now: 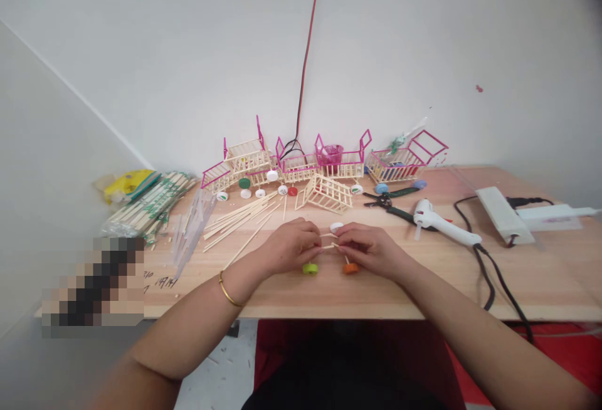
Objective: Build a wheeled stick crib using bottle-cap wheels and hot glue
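Near the table's front, my left hand [296, 246] and my right hand [365, 248] face each other with fingers pinched on a small frame of pale wooden sticks [329, 246]. The frame spans the gap between them. A green bottle cap [310, 269] sits below my left fingertips and an orange cap [350, 268] below my right ones. A white cap [336, 227] shows behind the sticks. My fingers hide part of the frame. Just beyond my hands lies a bare stick basket [328, 194].
Stick carts with magenta rims [294, 168] line the wall. Loose sticks [244, 215], clear glue sticks [192, 228] and bundled sticks [153, 203] lie left. Pliers [399, 209], a white glue gun [444, 225] and a power strip [505, 215] with cables are right.
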Motion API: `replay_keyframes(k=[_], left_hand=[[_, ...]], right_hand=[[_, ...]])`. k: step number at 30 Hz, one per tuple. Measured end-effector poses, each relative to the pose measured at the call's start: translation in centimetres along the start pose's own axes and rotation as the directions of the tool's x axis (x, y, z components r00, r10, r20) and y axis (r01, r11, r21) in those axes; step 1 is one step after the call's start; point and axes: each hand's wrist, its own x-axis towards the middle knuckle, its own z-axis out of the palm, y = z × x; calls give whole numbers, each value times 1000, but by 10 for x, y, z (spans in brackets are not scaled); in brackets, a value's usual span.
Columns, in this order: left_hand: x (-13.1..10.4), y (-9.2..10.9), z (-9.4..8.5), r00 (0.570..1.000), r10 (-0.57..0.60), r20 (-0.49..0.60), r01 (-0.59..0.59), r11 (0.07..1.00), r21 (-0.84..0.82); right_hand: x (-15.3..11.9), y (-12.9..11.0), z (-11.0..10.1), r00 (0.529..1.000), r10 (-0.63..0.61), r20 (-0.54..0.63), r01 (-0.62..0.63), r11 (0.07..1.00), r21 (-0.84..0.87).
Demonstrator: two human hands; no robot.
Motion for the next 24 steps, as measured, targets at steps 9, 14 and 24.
replay_keyframes(k=[9, 14, 24], left_hand=[[0, 1, -1, 1000, -11, 3, 11, 1000, -8], [1, 3, -2, 1000, -17, 8, 17, 1000, -12], [0, 0, 1, 1000, -16, 8, 16, 1000, -2]], right_hand=[[0, 0, 0, 1000, 9, 5, -9, 1000, -3], [0, 1, 1, 1000, 15, 8, -15, 1000, 0], [0, -1, 0, 1000, 11, 4, -11, 1000, 3]])
